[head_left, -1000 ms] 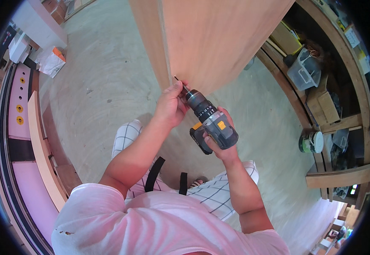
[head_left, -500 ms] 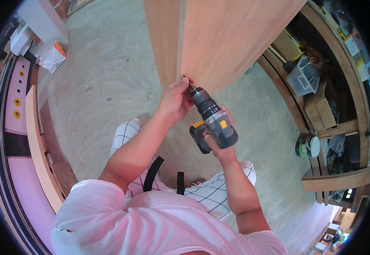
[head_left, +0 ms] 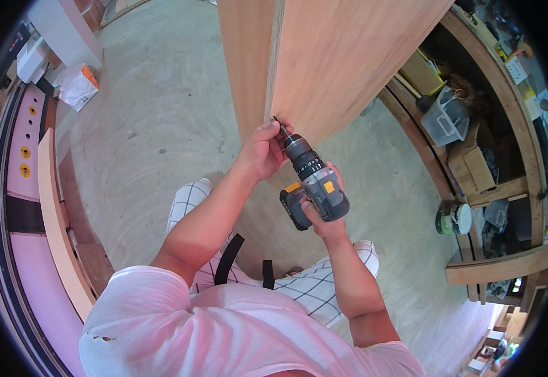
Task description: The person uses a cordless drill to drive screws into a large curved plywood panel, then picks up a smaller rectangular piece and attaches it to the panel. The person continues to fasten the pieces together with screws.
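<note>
My right hand (head_left: pixel 325 225) is wrapped round the grip of a grey and black cordless drill (head_left: pixel 324 188) with a yellow-trimmed battery. The drill points up and away toward a tall wooden panel box (head_left: pixel 324 56), near its lower corner edge. At the tip of the drill's bit, my left hand (head_left: pixel 262 154) pinches a small dark screw (head_left: pixel 277 119) between thumb and fingers, close against the wood. Part of the screw and bit is hidden by the fingers, so I cannot tell whether the screw touches the panel.
To the right stands a wooden shelf frame (head_left: pixel 500 267) with a clear plastic bin (head_left: pixel 443 122), a cardboard box (head_left: pixel 470 164) and a paint bucket (head_left: pixel 453 219). A long pink-faced panel (head_left: pixel 35 264) runs along the left. A white and orange bag (head_left: pixel 77 86) lies on the concrete floor (head_left: pixel 154 113).
Both hands and the drill keep nearly the same pose at the panel's edge. The drill has turned slightly, and the panel sits a little farther right in the picture.
</note>
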`<state>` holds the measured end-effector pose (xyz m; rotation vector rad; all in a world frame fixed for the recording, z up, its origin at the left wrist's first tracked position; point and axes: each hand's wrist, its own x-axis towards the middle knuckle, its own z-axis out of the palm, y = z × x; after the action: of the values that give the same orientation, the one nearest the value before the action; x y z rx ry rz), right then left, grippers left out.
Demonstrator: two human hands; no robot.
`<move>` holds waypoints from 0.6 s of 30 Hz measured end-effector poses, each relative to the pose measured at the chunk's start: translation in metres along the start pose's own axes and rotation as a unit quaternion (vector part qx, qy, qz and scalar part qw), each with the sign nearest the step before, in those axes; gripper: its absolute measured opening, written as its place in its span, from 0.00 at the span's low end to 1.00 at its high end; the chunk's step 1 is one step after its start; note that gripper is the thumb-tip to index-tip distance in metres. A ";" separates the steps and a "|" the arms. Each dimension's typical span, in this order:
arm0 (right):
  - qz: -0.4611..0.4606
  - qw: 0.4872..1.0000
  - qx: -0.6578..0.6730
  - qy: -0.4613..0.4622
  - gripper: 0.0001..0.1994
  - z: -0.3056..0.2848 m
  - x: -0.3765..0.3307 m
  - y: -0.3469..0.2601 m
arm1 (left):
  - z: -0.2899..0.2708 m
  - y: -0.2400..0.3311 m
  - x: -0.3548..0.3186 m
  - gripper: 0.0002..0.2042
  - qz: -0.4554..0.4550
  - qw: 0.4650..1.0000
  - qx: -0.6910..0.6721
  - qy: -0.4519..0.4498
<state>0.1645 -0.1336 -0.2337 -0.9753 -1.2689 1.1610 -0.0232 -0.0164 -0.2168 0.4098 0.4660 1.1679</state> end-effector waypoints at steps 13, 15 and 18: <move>0.006 1.000 -0.002 -0.003 0.43 0.000 0.002 0.002 | -0.003 0.002 0.002 0.11 -0.010 1.000 -0.018 0.016; 0.008 1.000 -0.007 -0.002 0.44 0.000 0.003 0.005 | -0.004 0.001 0.003 0.10 -0.008 1.000 -0.023 0.009; 0.019 0.999 0.033 0.005 0.45 0.000 0.002 0.009 | -0.005 0.002 0.003 0.09 -0.019 0.999 -0.026 -0.001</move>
<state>0.1639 -0.1297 -0.2421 -0.9587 -1.2003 1.2191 -0.0265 -0.0127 -0.2206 0.3564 0.4390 1.1402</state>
